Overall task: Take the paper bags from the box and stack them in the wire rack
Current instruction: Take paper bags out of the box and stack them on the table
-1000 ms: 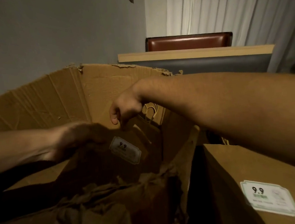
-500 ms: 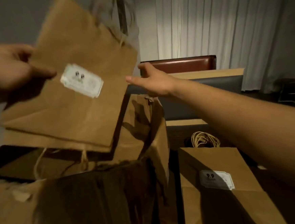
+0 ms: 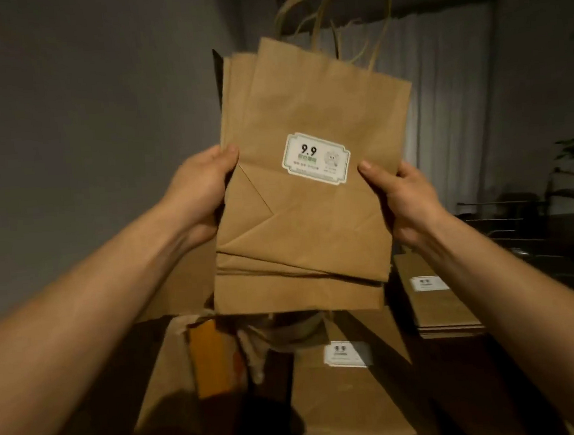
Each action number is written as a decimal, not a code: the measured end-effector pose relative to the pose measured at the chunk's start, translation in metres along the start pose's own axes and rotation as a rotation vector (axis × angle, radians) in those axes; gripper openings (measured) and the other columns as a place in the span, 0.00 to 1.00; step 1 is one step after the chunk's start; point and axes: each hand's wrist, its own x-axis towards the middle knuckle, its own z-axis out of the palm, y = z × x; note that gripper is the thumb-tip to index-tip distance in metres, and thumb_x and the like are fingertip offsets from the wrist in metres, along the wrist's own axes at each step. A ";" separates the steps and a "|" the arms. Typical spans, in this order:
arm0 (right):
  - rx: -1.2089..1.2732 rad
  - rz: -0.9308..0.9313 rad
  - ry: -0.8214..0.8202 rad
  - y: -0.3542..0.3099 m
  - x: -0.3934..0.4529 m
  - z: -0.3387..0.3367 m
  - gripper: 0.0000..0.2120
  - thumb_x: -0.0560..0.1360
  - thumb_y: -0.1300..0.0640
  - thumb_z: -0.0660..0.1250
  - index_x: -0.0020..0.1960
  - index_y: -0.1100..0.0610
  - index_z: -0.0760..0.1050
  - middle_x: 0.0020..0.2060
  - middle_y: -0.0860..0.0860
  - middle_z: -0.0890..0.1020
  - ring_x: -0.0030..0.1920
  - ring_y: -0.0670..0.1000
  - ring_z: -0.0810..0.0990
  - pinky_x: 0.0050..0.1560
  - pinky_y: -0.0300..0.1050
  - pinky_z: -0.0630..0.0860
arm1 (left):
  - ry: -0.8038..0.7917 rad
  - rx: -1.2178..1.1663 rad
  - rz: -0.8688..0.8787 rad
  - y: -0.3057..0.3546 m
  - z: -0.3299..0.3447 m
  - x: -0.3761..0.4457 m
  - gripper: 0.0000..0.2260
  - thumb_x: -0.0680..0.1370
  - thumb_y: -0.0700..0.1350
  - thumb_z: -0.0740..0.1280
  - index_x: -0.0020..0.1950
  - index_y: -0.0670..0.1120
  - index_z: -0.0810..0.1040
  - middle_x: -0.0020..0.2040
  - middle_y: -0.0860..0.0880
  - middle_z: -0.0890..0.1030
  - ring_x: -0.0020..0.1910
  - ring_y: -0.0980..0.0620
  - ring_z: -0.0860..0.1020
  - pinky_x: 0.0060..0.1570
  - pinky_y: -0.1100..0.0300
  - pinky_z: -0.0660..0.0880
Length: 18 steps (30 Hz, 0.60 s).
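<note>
Small stack of flat brown paper bags (image 3: 308, 195) was held up in mid-air, centre of view, above the lower clutter. Long axis ran near vertical, tilted slightly; twine handles (image 3: 342, 17) pointed up, folded bottoms pointed down toward the person. Front bag showed a white label (image 3: 316, 158) reading 9.9, facing the camera. Left hand (image 3: 204, 193) gripped the stack's left edge, thumb on the front face, fingers curled behind, out of sight. Right hand (image 3: 399, 196) gripped the right edge the same way, thumb on front. Both hands partly closed round the stack. Below, another flat labelled bag (image 3: 347, 394) lay lower centre; more flat bags (image 3: 440, 304) were piled at lower right. Torn cardboard box (image 3: 187, 359) sat lower left. Dark wire rack (image 3: 506, 224) was at far right, dim.
</note>
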 end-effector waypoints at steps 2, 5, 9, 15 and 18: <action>-0.010 0.033 0.043 -0.010 -0.006 -0.029 0.09 0.76 0.60 0.72 0.56 0.59 0.80 0.51 0.57 0.86 0.50 0.56 0.86 0.50 0.54 0.84 | -0.007 -0.020 -0.023 -0.014 0.023 -0.005 0.10 0.84 0.46 0.61 0.52 0.46 0.82 0.46 0.49 0.86 0.45 0.53 0.84 0.45 0.59 0.80; -0.202 0.075 0.040 -0.019 -0.013 -0.061 0.08 0.78 0.55 0.70 0.54 0.58 0.80 0.46 0.54 0.87 0.47 0.53 0.87 0.47 0.50 0.83 | 0.066 -0.042 -0.065 -0.040 0.050 -0.014 0.10 0.84 0.46 0.62 0.49 0.46 0.82 0.42 0.50 0.86 0.40 0.55 0.84 0.40 0.61 0.80; -0.679 0.119 0.057 0.011 -0.027 -0.097 0.14 0.79 0.49 0.68 0.44 0.59 0.82 0.36 0.53 0.86 0.37 0.52 0.85 0.39 0.47 0.81 | 0.116 0.015 -0.180 -0.095 0.053 -0.032 0.11 0.84 0.46 0.62 0.50 0.45 0.82 0.43 0.49 0.87 0.41 0.53 0.85 0.40 0.59 0.81; -0.639 0.329 0.134 0.098 -0.052 -0.129 0.09 0.79 0.54 0.69 0.42 0.58 0.81 0.34 0.50 0.86 0.37 0.53 0.85 0.40 0.46 0.81 | 0.103 0.160 -0.358 -0.168 0.042 -0.071 0.06 0.81 0.40 0.66 0.56 0.47 0.81 0.48 0.47 0.87 0.46 0.48 0.86 0.47 0.51 0.81; -0.649 0.360 0.187 0.116 -0.054 -0.138 0.08 0.81 0.55 0.65 0.49 0.56 0.80 0.38 0.51 0.85 0.41 0.54 0.84 0.40 0.46 0.79 | 0.130 0.195 -0.334 -0.183 0.035 -0.075 0.08 0.80 0.38 0.68 0.56 0.47 0.81 0.50 0.46 0.86 0.48 0.47 0.85 0.48 0.52 0.81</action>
